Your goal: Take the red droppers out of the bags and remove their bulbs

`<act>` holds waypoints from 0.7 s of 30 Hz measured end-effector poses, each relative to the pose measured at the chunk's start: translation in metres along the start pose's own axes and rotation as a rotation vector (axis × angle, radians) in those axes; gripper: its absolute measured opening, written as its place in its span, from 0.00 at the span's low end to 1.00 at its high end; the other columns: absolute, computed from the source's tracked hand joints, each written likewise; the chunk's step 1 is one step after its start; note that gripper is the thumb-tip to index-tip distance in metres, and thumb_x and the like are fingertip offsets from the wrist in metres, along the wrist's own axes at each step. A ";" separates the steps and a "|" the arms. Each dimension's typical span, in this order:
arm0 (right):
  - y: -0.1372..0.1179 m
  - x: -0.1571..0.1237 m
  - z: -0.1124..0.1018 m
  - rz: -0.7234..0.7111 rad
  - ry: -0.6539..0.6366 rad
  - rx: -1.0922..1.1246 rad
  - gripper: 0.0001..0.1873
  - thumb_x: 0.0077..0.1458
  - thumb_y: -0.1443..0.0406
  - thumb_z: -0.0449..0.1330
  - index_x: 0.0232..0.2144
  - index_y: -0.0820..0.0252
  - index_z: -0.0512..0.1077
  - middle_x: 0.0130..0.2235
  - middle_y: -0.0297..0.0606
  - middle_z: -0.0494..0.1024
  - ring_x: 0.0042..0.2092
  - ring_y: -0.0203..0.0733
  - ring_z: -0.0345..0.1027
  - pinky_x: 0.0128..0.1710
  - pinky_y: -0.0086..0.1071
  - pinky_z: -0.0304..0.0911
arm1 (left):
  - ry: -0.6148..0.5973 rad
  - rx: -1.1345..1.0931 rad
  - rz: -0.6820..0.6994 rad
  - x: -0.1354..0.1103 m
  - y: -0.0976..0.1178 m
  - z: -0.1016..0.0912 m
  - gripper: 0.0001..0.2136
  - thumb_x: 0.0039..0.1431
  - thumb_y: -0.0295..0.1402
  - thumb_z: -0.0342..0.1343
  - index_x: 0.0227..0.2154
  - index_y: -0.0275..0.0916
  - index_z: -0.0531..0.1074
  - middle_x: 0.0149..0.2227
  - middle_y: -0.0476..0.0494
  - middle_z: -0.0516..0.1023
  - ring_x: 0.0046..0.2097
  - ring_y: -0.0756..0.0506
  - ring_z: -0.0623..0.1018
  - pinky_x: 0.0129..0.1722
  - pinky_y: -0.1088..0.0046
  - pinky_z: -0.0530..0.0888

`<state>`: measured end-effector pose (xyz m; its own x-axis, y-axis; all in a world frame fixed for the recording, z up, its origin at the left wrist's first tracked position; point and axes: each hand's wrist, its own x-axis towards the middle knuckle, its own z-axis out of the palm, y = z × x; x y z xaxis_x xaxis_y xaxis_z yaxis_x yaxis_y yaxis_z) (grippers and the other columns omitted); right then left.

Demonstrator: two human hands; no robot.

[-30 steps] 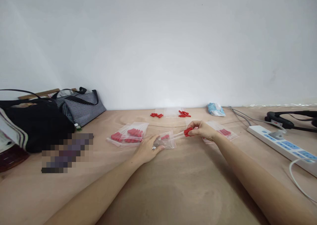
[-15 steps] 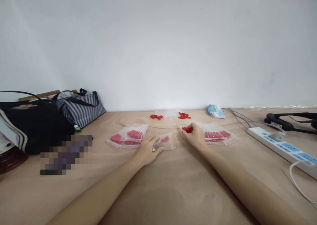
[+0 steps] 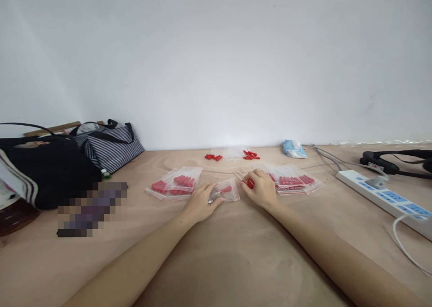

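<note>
My left hand [image 3: 201, 204] rests low on the table, thumb and forefinger around the near-left part of a clear zip-lock bag [image 3: 232, 193]. A red piece [image 3: 226, 189] shows inside that bag. To the right, my right hand [image 3: 262, 189] is closed on small red pieces [image 3: 250, 183]; thin pale sticks [image 3: 240, 173] poke out beyond its fingers, and I cannot tell whether they join the red pieces. Filled zip-lock bags of red pieces lie in a left pile [image 3: 175, 183] and a right pile [image 3: 293, 181], beside my hands.
Two groups of loose red pieces, left [image 3: 213, 157] and right [image 3: 251, 155], flank flat clear bags [image 3: 232, 153] by the wall. A blue-and-white crumpled packet [image 3: 294, 149], a power strip [image 3: 381, 194] and a black headset [image 3: 381, 160] are right. A striped bag [image 3: 113, 149] and black bag [image 3: 64, 172] stand left.
My right hand has turned palm-down and come slightly lower, with more pale sticks now showing past its fingers. The left hand stays at the bag, shifted only slightly.
</note>
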<state>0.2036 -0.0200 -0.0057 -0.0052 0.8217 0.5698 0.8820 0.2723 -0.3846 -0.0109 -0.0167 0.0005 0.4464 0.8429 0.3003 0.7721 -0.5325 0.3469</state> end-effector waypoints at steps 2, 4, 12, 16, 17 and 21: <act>-0.004 0.002 0.001 -0.114 -0.137 0.030 0.05 0.48 0.64 0.55 0.26 0.56 0.71 0.30 0.37 0.69 0.37 0.42 0.60 0.38 0.37 0.51 | -0.009 -0.008 0.013 0.000 0.000 0.001 0.22 0.53 0.42 0.49 0.49 0.37 0.61 0.49 0.39 0.68 0.50 0.41 0.67 0.49 0.64 0.64; -0.009 0.004 0.005 -0.148 -0.210 0.034 0.05 0.48 0.64 0.56 0.28 0.55 0.72 0.32 0.37 0.70 0.38 0.44 0.60 0.39 0.39 0.49 | -0.026 -0.028 0.041 0.001 -0.001 0.001 0.21 0.53 0.41 0.49 0.49 0.37 0.62 0.49 0.40 0.68 0.50 0.42 0.68 0.49 0.65 0.64; -0.016 0.007 0.003 -0.167 -0.265 0.103 0.06 0.47 0.62 0.58 0.23 0.58 0.71 0.31 0.37 0.72 0.37 0.44 0.62 0.38 0.37 0.51 | -0.122 -0.017 0.078 0.002 0.001 -0.001 0.23 0.55 0.42 0.47 0.51 0.35 0.60 0.53 0.39 0.64 0.55 0.42 0.62 0.54 0.64 0.59; 0.015 0.009 -0.016 -0.106 -0.228 0.297 0.08 0.50 0.62 0.54 0.27 0.59 0.71 0.26 0.33 0.73 0.28 0.36 0.63 0.31 0.30 0.55 | -0.170 0.044 0.041 0.002 0.001 -0.002 0.26 0.56 0.44 0.44 0.54 0.34 0.56 0.56 0.38 0.59 0.58 0.40 0.56 0.56 0.61 0.55; 0.024 0.009 -0.020 -0.082 -0.160 0.345 0.09 0.50 0.61 0.53 0.27 0.60 0.71 0.25 0.34 0.73 0.27 0.35 0.63 0.30 0.29 0.55 | -0.184 0.059 0.029 0.002 0.002 -0.002 0.27 0.56 0.45 0.43 0.55 0.34 0.54 0.57 0.37 0.57 0.59 0.40 0.54 0.56 0.60 0.54; 0.046 0.010 -0.023 0.037 0.226 0.372 0.10 0.48 0.60 0.54 0.26 0.61 0.70 0.24 0.35 0.73 0.26 0.35 0.61 0.29 0.30 0.55 | -0.258 0.113 0.003 0.003 0.002 -0.002 0.27 0.57 0.48 0.40 0.57 0.42 0.51 0.60 0.38 0.50 0.60 0.36 0.49 0.56 0.56 0.50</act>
<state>0.2555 -0.0111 -0.0011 0.1630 0.7152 0.6796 0.6497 0.4407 -0.6195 -0.0090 -0.0149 0.0039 0.5375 0.8411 0.0601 0.8100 -0.5348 0.2404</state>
